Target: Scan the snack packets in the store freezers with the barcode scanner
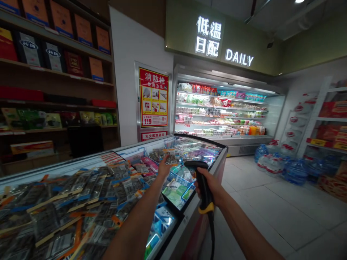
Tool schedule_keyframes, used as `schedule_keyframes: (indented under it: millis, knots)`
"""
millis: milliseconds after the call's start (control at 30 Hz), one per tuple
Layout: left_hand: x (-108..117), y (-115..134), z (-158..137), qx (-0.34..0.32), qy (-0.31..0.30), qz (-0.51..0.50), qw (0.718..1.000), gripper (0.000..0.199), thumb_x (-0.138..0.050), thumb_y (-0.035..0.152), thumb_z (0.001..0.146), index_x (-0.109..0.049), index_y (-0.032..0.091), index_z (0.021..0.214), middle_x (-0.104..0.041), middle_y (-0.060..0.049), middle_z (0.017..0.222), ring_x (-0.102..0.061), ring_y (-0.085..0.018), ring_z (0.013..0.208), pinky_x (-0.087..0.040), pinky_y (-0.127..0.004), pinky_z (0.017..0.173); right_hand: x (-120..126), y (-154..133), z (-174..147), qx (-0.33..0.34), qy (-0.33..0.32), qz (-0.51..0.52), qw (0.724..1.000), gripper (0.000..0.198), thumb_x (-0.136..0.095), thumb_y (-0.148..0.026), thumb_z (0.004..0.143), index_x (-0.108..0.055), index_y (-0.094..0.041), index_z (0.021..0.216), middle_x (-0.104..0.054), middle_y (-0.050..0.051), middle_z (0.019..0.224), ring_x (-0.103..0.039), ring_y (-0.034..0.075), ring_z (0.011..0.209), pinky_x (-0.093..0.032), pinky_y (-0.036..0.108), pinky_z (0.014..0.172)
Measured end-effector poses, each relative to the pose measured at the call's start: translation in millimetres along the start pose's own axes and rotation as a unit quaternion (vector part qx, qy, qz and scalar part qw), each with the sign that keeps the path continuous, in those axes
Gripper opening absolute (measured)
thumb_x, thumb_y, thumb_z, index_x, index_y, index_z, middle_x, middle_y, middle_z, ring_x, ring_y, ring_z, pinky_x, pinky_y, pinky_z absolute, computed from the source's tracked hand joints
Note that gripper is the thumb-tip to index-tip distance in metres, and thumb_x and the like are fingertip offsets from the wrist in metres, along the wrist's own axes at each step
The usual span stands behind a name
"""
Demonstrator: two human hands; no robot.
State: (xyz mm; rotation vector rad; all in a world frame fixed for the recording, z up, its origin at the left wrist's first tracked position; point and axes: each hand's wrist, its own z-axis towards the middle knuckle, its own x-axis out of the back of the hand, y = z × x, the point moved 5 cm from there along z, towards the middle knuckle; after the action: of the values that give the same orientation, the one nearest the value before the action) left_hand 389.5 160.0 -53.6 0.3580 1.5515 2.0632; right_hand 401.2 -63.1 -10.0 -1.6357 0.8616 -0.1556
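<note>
My right hand (210,184) is closed round the grip of a black and yellow barcode scanner (204,189), its cable hanging down. The scanner's head points left, toward my other hand. In my left hand (163,168) is a small snack packet (172,158) with an orange edge and a printed label, held above the glass top of a chest freezer (221,159). Many similar packets (94,191), with orange, blue and cream edges, lie in a loose heap on the freezer top to the left, partly behind my left forearm.
Bagged goods in blue baskets (176,189) show through the freezer glass. Shelves with boxes (62,18) stand at the left. A lit open fridge (219,108) is at the back. Water bottles (296,169) stand on the tiled floor (260,206) at the right.
</note>
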Motion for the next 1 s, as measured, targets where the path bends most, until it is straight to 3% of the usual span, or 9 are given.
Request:
schedule_keyframes:
  millis: [333, 600, 800, 1000]
  knots:
    - [5, 1, -7, -0.028, 0.010, 0.014, 0.999, 0.061, -0.052, -0.006, 0.052, -0.053, 0.016, 0.108, -0.058, -0.005, 0.104, -0.054, -0.017, 0.092, -0.041, -0.024, 0.079, -12, 3, -2, -0.015, -0.006, -0.016, 1.000, 0.026, -0.045, -0.042, 0.070, -0.048, -0.017, 0.068, -0.049, -0.003, 0.041, -0.045, 0.009, 0.031, -0.032, 0.018, 0.031]
    - [19, -15, 2, 0.007, 0.018, 0.062, 0.998, 0.067, -0.054, -0.003, 0.052, -0.046, 0.017, 0.115, -0.056, -0.007, 0.107, -0.055, -0.016, 0.086, -0.043, -0.023, 0.068, -5, 5, 8, -0.010, 0.012, -0.044, 0.999, 0.029, -0.048, -0.044, 0.069, -0.050, -0.016, 0.073, -0.049, -0.003, 0.042, -0.046, 0.009, 0.032, -0.034, 0.018, 0.031]
    - [22, -8, -3, 0.015, -0.002, 0.093, 0.996, 0.066, -0.057, -0.001, 0.054, -0.044, 0.015, 0.116, -0.058, -0.008, 0.103, -0.056, -0.014, 0.075, -0.044, -0.023, 0.063, -16, -1, 12, -0.007, -0.007, -0.059, 0.998, 0.029, -0.045, -0.043, 0.071, -0.050, -0.015, 0.072, -0.048, -0.003, 0.041, -0.045, 0.009, 0.031, -0.034, 0.018, 0.030]
    - [27, -6, -1, -0.012, -0.016, 0.127, 0.992, 0.066, -0.058, 0.000, 0.053, -0.045, 0.014, 0.116, -0.056, -0.008, 0.105, -0.056, -0.014, 0.078, -0.043, -0.023, 0.067, -24, -4, 12, -0.013, 0.004, -0.061, 0.998, 0.028, -0.044, -0.042, 0.072, -0.048, -0.015, 0.067, -0.048, -0.002, 0.039, -0.044, 0.009, 0.030, -0.034, 0.019, 0.030]
